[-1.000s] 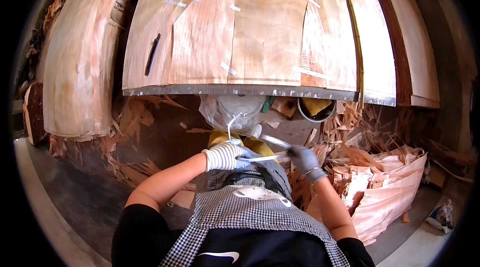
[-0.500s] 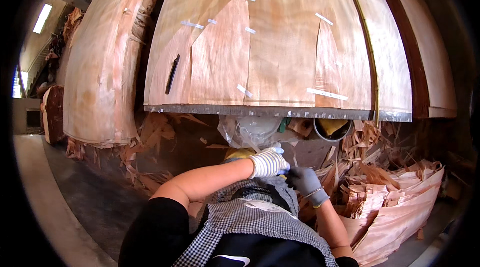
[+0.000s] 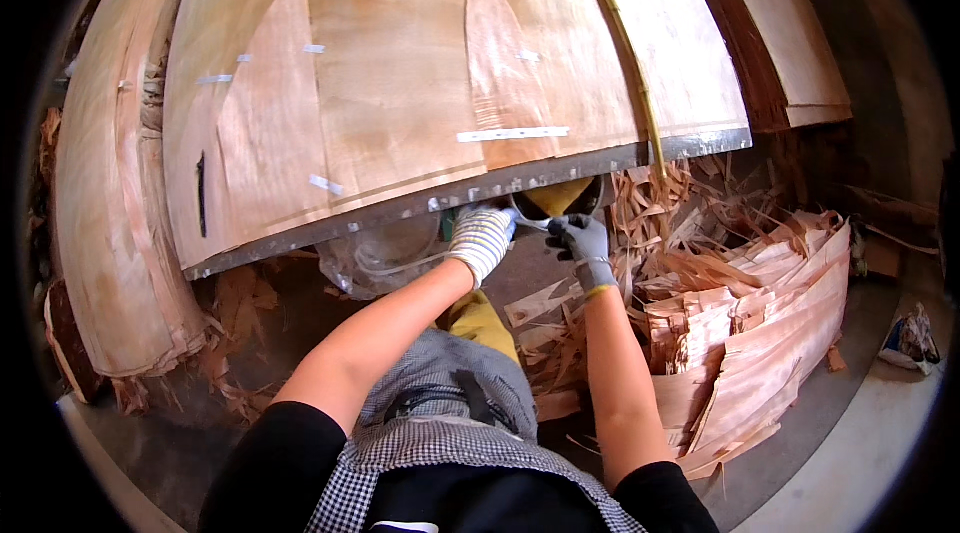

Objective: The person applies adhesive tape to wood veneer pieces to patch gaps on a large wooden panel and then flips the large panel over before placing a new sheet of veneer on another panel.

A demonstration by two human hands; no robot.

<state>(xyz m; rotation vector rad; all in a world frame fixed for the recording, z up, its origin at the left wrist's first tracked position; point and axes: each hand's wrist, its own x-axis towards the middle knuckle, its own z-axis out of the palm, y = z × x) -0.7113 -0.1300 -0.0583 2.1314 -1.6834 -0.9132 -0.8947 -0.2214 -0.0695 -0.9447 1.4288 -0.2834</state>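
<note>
White strip (image 3: 420, 263) at left hand (image 3: 483, 238)

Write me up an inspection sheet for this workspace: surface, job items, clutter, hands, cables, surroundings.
Surface: broad wood sheet bearing pale tape pieces, a thin black tool and a yellowish pole.
Job's things: bucket with something yellow inside; pale strip running from a clear plastic bag toward the left hand.
Clutter: torn wood scraps and a heap of thin sheets at right.
Hands: left hand and right hand, both gloved, near the bucket; what either grip holds is unclear.
Cables: nothing seen.
Surroundings: more stacked wood left and right.
</note>
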